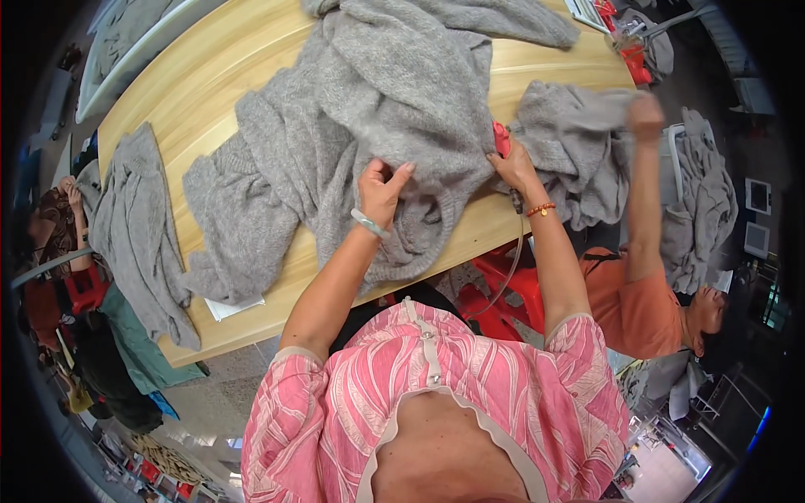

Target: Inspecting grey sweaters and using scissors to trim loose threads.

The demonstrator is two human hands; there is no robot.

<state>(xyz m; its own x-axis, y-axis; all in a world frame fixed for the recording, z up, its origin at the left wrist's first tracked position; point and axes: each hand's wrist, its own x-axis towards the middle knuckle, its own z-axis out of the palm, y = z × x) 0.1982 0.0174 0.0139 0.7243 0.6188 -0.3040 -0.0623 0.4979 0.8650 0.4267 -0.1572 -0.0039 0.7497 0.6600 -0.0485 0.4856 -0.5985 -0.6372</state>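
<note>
A fuzzy grey knitted sweater (411, 101) lies bunched up in front of me, its ribbed lower part toward the table's near edge. My left hand (381, 194), with a pale bangle at the wrist, has its fingers curled into the knit and the thumb on top. In my right hand (516, 170), which wears a beaded bracelet, is a red hand tool (501, 139) with a thin hose (513, 267) hanging from its lower end. That hand also touches the sweater's right side; whether its fingers pinch the knit is unclear.
More grey knitwear (138, 226) lies along the left of the wooden table (189, 92). At right, a co-worker in orange (625, 306) reaches over another grey garment (570, 142), arm blurred. Red stools (520, 281) stand by the near edge. A white-rimmed bin (126, 63) is at far left.
</note>
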